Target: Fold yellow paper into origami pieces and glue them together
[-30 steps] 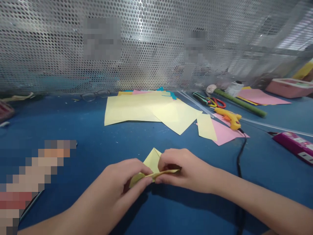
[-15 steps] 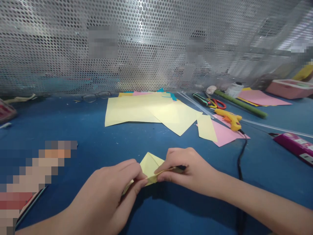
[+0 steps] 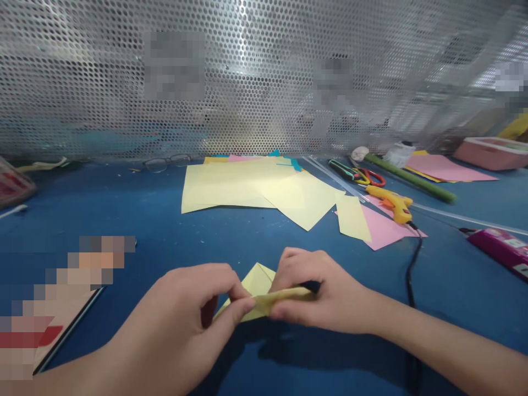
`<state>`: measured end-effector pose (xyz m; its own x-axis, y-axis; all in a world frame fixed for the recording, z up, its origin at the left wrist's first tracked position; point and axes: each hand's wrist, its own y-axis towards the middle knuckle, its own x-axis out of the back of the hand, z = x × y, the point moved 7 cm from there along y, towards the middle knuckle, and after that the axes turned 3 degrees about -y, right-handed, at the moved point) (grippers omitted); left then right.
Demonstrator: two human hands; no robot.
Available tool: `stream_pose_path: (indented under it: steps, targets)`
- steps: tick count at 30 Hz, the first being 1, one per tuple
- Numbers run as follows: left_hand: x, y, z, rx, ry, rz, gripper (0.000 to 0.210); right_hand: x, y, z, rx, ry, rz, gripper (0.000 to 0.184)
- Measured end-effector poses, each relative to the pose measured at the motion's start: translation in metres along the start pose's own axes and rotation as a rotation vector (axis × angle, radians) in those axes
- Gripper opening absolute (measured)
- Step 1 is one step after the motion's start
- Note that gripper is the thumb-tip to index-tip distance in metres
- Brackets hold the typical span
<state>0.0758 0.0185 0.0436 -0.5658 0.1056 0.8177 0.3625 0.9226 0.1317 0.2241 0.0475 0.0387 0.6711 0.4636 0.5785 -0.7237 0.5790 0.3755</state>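
Just in front of us on a blue table [image 3: 157,225], our left hand [image 3: 192,311] pinches a folded piece of pale yellow paper [image 3: 256,281] near the middle of its front edge, and our right hand [image 3: 319,291] grasps the same edge farther right, thumb nearest us, while the paper's peak points away. Beyond it we have large yellow sheets [image 3: 231,184] and, to their right, a yellow glue gun [image 3: 390,201] beside a red-handled tool [image 3: 375,177].
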Motion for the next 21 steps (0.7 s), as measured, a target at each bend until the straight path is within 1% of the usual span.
stream_pose_path:
  steps: [2,4,7,9,12,16,18,20,21]
  targets:
    - [-0.006,0.001,0.003,0.092,-0.082,0.078,0.034,-0.007,0.001,0.0,-0.012,0.029,0.047,0.029]
    - [-0.009,0.001,0.005,0.156,-0.121,0.127,0.037,-0.011,0.001,-0.003,-0.067,0.051,0.072,0.034]
    - [-0.008,0.004,0.006,0.178,-0.125,0.133,0.038,-0.012,0.0,-0.007,-0.129,0.064,0.076,0.037]
    - [-0.006,0.005,0.005,0.165,-0.123,0.114,0.037,-0.011,-0.001,-0.007,-0.128,0.059,0.081,0.037]
    - [-0.003,0.006,0.0,0.108,-0.124,0.076,0.034,-0.009,-0.002,-0.007,-0.086,0.032,0.07,0.034]
    - [0.0,0.004,-0.007,-0.029,-0.135,0.029,0.027,-0.006,-0.001,-0.01,-0.015,-0.019,0.014,0.024]
    - [0.007,0.001,-0.007,-0.126,-0.063,-0.039,0.025,-0.001,0.0,-0.01,0.023,-0.061,-0.028,0.022]
    - [0.017,-0.003,-0.004,-0.217,0.071,-0.155,0.023,0.009,0.001,-0.014,0.021,-0.135,-0.085,0.024]
    - [0.023,-0.004,0.001,-0.208,0.109,-0.195,0.021,0.016,0.001,-0.017,-0.003,-0.187,-0.12,0.028]
